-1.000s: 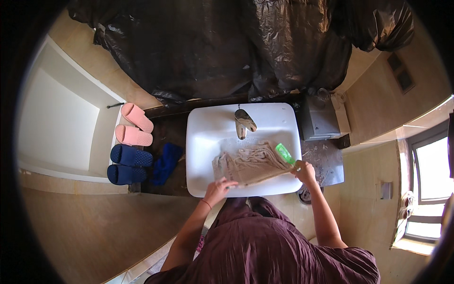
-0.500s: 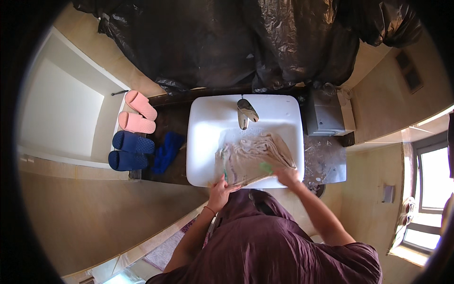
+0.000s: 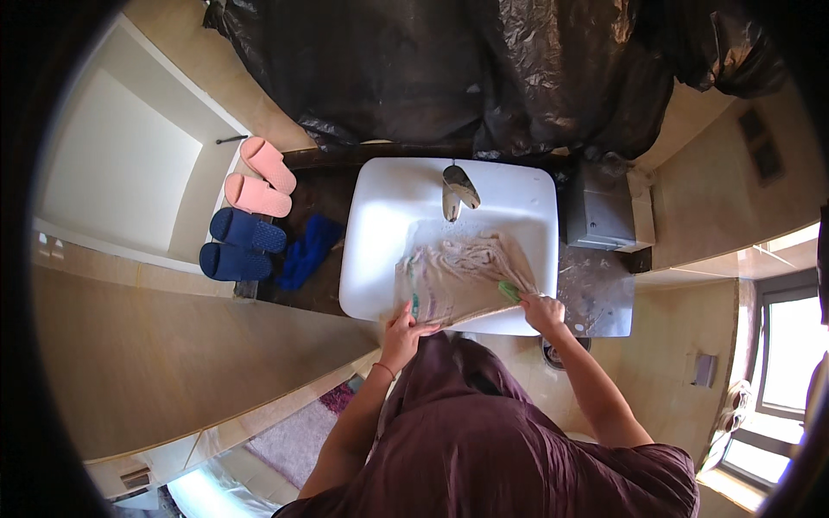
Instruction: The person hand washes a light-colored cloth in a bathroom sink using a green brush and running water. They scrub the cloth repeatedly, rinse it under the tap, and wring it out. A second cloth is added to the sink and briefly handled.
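Moved: since a second ago my right hand (image 3: 542, 311) has slid the green brush (image 3: 509, 291) from the far right of the cloth (image 3: 462, 276) to its near right edge; my left hand (image 3: 404, 332) has stayed at the sink's (image 3: 371, 259) front rim.
Left grip: closed on the near left corner of the cloth, pinning it against the sink rim.
Right grip: wrapped around the brush, bristles on the cloth.
Cloth: beige, striped, wet and bunched, lying in the sink basin just below the tap (image 3: 458, 188).
Progress, as I judge it: scrubbing is under way; the cloth looks soaked and worked over, but it is still in the basin, not wrung or lifted out.
Beside the sink: pink slippers (image 3: 259, 177), dark blue slippers (image 3: 235, 246) and a blue rag (image 3: 309, 250) on the dark bench (image 3: 319, 298) to its left.
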`<state>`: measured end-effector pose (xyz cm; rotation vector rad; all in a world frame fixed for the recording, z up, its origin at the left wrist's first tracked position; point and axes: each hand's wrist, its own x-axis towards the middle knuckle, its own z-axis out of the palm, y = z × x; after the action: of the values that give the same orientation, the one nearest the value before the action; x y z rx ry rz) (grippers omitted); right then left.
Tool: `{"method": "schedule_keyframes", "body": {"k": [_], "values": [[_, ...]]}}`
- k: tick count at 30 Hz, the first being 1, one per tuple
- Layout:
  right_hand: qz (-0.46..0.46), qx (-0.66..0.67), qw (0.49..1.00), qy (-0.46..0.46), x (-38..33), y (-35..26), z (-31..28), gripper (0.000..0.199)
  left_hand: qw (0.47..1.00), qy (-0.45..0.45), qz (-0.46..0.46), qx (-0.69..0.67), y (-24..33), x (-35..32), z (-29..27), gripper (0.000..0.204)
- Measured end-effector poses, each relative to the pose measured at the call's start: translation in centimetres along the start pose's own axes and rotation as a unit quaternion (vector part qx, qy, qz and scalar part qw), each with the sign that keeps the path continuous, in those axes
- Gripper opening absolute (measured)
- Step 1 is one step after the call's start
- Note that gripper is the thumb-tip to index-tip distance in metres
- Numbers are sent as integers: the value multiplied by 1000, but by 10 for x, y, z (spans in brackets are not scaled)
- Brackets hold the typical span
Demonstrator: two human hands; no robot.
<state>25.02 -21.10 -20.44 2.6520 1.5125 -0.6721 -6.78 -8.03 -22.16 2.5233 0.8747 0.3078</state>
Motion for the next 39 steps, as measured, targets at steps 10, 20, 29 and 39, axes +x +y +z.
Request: {"method": "schedule_keyframes", "body": {"k": [10, 20, 29, 39], "values": [[-60, 19, 998, 16, -51, -77, 37, 25, 1000, 1, 8, -11, -4, 1, -3, 39], [21, 43, 994, 101, -41, -67, 17, 42, 999, -15, -15, -44, -29, 12, -26, 31], [42, -102, 991, 79, -80, -65, 64, 49, 998, -21, 60, -20, -44, 5, -17, 31], [21, 44, 999, -10, -72, -156, 16, 34, 996, -30, 74, -45, -55, 8, -21, 26]]}}
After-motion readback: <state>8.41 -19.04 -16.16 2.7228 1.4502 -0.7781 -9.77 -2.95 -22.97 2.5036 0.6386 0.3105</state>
